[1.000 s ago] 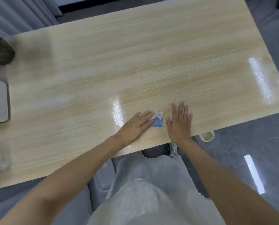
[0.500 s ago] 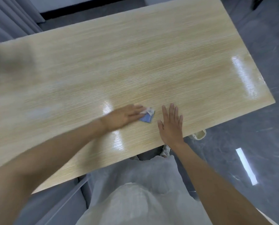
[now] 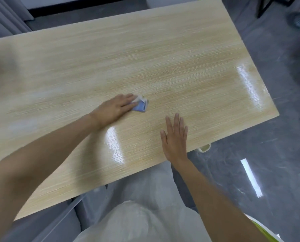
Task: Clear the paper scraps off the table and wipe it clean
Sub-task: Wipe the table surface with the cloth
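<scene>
Left fingers (image 3: 128, 100) straight, flat, pressing on cloth (image 3: 140, 107), not curled round it. Left hand (image 3: 113, 110) reaches in from near left. Right hand (image 3: 175, 137) flat on desk (image 3: 189, 58) near front edge, fingers straight, holding nothing.

Cloth (small blue-and-white wad) sits mid-desk, partly under left fingertips, apart from right hand.

No paper scraps visible, so likely wiping step. Next move probably calls for even pressure and long strokes toward right end.

Cloth pokes rightward. Long axis unclear, part hidden.

Dark grey glossy floor (image 3: 276, 137) seen at R, white light strip (image 3: 251, 177) reflected in it. Grey pleated curtain (image 3: 4, 16) seen top L. Thin black chair legs (image 3: 259, 10) seen top R, partly cropped.
</scene>
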`<state>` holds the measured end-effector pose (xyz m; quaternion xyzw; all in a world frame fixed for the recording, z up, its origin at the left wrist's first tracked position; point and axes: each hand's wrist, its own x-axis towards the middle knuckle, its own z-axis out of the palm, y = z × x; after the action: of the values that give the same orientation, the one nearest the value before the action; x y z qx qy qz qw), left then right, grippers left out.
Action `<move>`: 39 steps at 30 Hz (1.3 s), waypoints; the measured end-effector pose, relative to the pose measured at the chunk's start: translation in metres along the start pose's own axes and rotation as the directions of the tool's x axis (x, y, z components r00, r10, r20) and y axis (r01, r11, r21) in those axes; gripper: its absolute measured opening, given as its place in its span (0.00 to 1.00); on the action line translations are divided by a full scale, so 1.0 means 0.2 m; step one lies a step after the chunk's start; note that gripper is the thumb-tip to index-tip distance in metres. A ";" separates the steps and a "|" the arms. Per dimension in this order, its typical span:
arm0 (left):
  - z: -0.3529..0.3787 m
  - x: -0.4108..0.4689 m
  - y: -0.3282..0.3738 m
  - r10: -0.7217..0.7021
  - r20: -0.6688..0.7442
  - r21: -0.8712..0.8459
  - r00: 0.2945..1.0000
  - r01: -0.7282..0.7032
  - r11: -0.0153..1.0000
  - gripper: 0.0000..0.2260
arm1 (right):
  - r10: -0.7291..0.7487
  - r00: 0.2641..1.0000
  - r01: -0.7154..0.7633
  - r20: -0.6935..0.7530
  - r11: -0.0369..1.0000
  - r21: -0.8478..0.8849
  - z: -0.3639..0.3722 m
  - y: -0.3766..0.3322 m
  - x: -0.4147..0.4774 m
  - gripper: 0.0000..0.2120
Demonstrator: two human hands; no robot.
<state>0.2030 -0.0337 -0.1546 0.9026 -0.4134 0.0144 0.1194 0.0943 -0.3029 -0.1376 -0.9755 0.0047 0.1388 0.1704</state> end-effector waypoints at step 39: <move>0.02 0.23 -0.44 -0.189 -0.197 0.004 0.962 0.193 0.981 0.16 | -0.241 0.969 0.246 0.056 0.962 -0.116 -0.19 -0.38 1.20 0.25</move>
<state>0.2998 -0.0132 -0.1701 0.9337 -0.3106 0.0965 0.1499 0.3404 -0.2341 -0.1435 -0.9742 -0.1272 0.1372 0.1265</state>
